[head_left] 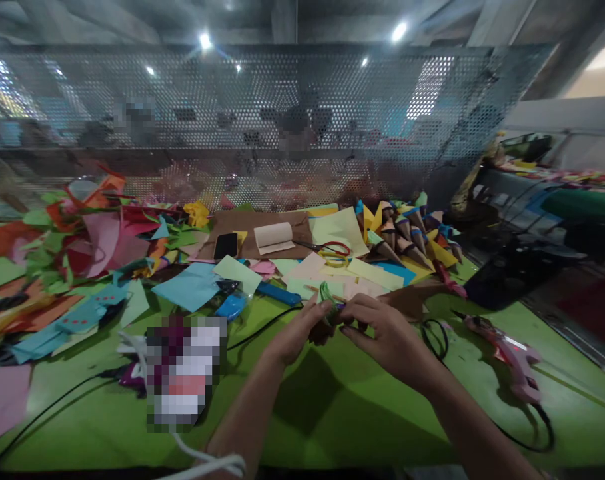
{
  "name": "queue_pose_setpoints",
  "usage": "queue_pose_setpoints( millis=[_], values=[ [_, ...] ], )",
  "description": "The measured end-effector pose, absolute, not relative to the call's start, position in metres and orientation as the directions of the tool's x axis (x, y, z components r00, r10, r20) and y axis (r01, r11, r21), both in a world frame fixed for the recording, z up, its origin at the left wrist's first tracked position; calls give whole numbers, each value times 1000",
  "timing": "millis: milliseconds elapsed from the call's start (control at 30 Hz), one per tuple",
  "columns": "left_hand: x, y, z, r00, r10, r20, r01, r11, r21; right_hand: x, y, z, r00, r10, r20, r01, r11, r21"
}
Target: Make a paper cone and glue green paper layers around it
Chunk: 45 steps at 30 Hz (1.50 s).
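My left hand (306, 328) is closed round a small folded light-green paper piece (324, 291) that sticks up above its fingers. Something brown shows below the green, mostly covered by the fingers. My right hand (377, 328) meets it from the right, its fingers curled and the tips at the same piece. Both hands are raised a little over the green tabletop (312, 433), and their shadow falls below. Behind them lie a thin stick (322, 291) and pale paper sheets. Red-and-yellow-handled scissors (332, 250) rest farther back.
A pink glue gun (507, 357) lies at right with its black cord. Brown paper cones (400, 233) pile up at back right. Coloured paper scraps (102, 240) heap at left. A phone (226, 246), a paper roll (273, 237) and a power strip (185, 373) also lie there. A perforated screen (262, 120) stands behind.
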<state>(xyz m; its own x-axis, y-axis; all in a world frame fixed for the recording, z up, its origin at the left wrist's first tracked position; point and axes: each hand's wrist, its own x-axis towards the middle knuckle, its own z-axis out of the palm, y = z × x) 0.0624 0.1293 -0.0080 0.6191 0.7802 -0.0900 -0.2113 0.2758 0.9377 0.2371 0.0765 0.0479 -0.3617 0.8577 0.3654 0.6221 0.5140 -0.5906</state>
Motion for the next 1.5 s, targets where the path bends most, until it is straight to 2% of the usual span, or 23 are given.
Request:
queue_pose_setpoints(
  millis=[600, 800, 1000, 1500],
  values=[
    [61, 129, -9, 669, 739, -84, -259, 337, 905, 237, 79, 41, -346, 845, 407, 662, 527, -533],
    [60, 129, -7, 684, 723, -101, -284, 391, 875, 237, 77, 38, -313, 824, 472, 643, 550, -533],
    [60, 129, -5, 665, 725, -178, -271, 456, 848, 238, 69, 37, -243, 782, 574, 614, 582, -533],
    [61, 128, -2, 670, 726, -157, -285, 446, 848, 232, 65, 29, -255, 786, 563, 645, 572, -507]
  ],
)
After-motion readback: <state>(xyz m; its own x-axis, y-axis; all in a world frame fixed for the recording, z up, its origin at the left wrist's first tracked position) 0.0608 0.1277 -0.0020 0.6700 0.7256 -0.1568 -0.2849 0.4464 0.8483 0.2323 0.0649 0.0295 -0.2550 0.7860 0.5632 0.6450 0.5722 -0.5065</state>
